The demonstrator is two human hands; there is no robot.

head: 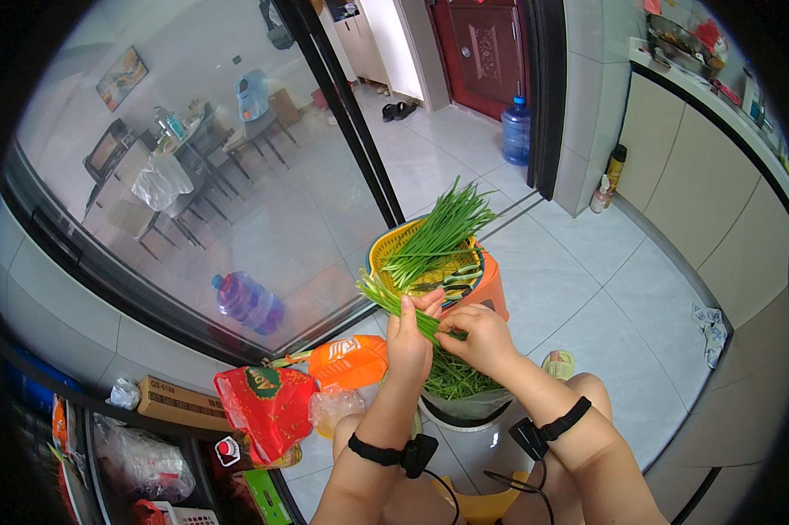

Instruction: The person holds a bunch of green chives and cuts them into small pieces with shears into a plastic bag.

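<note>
My left hand [412, 335] is closed around a small bunch of green chives [386, 296], pale stalk ends pointing up and to the left. Against the same bunch, the bent fingers of my right hand [476, 333] pinch at the stalks. Just beyond my hands, a yellow plastic basket [382, 247] holds a larger pile of chives [443, 226]. Scissors with light green handles [466, 273] lie in its near right part. Below my hands stands a bin [466, 420] with a clear plastic liner, full of loose green leaves [456, 377]; my forearms partly cover it.
An orange stool [494, 282] supports the basket. Red [269, 407] and orange [349, 361] bags lie on the left floor, near a shelf holding a cardboard box [181, 403]. A glass sliding door [289, 197] stands left; cabinets [683, 151] curve along the right.
</note>
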